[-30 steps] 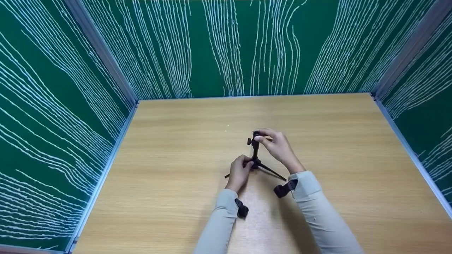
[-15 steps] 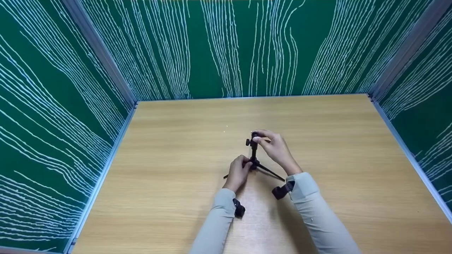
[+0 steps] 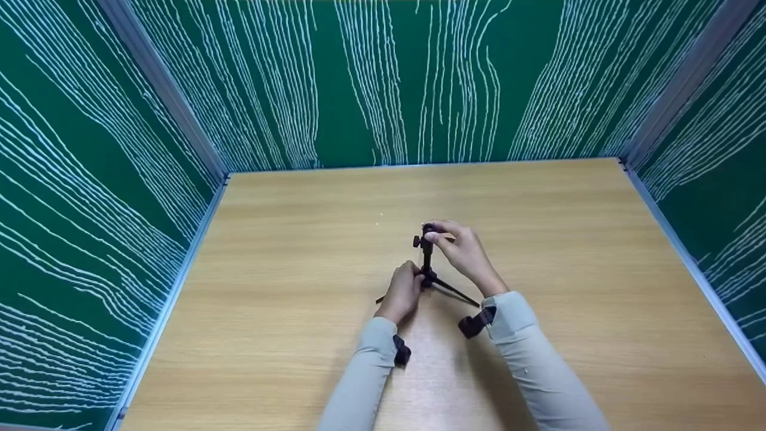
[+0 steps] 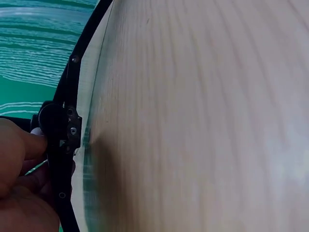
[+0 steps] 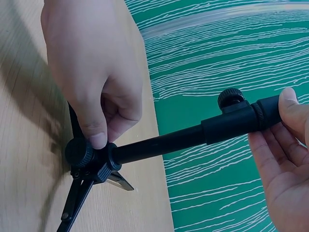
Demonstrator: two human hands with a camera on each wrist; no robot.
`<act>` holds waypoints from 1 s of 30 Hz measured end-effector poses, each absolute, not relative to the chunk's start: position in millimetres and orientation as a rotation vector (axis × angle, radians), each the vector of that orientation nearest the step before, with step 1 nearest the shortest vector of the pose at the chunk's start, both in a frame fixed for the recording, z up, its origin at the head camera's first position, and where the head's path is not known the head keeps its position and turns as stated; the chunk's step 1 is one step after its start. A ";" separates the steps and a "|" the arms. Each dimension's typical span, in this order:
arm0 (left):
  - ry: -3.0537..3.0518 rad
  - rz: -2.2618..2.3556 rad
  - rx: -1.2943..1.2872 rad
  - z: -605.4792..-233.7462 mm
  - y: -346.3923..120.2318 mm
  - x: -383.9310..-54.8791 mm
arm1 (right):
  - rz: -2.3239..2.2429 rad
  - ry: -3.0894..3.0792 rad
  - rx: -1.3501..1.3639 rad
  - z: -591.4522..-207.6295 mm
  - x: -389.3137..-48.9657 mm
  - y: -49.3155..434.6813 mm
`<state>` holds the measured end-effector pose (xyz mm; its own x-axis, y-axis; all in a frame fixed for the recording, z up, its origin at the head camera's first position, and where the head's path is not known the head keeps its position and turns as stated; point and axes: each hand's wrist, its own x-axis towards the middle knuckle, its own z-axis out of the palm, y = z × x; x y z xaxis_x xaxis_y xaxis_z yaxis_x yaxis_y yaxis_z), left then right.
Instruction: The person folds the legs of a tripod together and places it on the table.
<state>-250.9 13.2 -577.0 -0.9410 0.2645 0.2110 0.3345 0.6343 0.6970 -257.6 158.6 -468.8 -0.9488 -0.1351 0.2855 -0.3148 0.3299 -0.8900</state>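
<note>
Black tripod stand is upright on the bench, around mid-bench, legs spread; left hand pinches low at the hub, thumb tip by the base knob; whether it grips that knob or only the hub beside it, cannot tell; right hand grips the end of the upper tube between thumb and fingers.

Step looks like working the top while the base is steadied; to do it well, brace the hub firmly so the legs don't skid or tip; turn or pull in line with the lower tube, no sideways bend; if the upper tube resists, check the upper knob rather than forcing; light fingertip grip should do, since the tube looks slim and smooth and could slip.

Counts: one tripod stand; one hub; two knobs seen; two tube sections; three legs made out in the right wrist view; two hands; two sleeves; two wrist cameras; two white specks; three green wall panels; one bench.
</note>
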 end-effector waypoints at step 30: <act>-2.679 -1.279 -0.540 -584.7 10.5 -247.6 | 1.663 -2.441 0.399 -466.4 -255.4 159.7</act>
